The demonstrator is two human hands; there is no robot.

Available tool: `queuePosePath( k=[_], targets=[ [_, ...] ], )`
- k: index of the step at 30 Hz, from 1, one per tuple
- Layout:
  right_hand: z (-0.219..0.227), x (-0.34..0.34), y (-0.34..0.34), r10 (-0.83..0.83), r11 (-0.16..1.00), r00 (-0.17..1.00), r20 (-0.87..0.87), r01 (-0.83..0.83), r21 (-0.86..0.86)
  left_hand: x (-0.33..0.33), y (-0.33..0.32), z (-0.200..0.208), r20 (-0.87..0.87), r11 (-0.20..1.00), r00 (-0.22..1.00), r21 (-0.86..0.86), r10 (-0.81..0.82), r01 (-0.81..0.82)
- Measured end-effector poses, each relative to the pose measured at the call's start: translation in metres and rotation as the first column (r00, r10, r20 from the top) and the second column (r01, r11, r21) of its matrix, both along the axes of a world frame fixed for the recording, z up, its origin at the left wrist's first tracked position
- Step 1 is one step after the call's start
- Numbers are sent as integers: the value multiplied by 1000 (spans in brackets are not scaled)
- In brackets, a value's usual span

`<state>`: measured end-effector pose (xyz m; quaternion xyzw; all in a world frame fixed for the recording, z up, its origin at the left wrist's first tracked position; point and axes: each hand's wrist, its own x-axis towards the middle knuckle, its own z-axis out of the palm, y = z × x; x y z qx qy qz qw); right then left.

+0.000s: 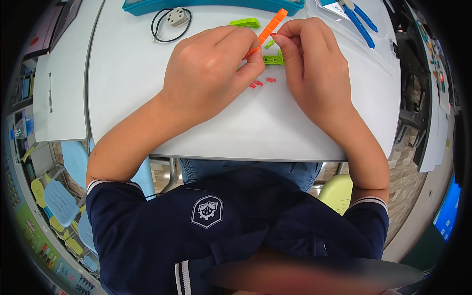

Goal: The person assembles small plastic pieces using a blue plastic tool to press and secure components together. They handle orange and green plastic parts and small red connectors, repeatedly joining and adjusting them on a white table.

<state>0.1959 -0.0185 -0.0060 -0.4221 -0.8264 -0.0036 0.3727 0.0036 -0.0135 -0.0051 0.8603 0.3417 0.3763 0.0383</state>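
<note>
My left hand [211, 69] grips the lower end of an orange building-kit beam [273, 25], which slants up to the right. My right hand [319, 64] is closed in a pinch beside the beam, with a small red connector pin [274, 34] at its fingertips, touching or nearly touching the beam's side. Under and between the hands lie a lime-green angled beam [274, 60], partly hidden, and a small green piece [269, 44]. Another lime-green beam [246, 22] rests beyond my left hand. Several loose red connector pins [271, 79] lie on the white table [246, 130] nearer to me.
A teal bin [211, 7] stands at the far edge. Left of it lies a black cable [156, 27] with a light grey block [177, 17]. A blue two-armed tool [363, 27] rests on a clear plastic tray [383, 46] at far right. Chairs [63, 201] stand at lower left.
</note>
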Motion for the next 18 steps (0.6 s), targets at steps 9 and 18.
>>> queuePosePath(
  k=[9,18],
  targets=[
    [-2,-4,1,46,984,998,32,-51,171,12,-11,4,396,689,910,-695,127,206],
    [-5,6,24,23,1000,991,-130,-21,14,-3,15,7,358,577,905,-799,231,169]
  ],
)
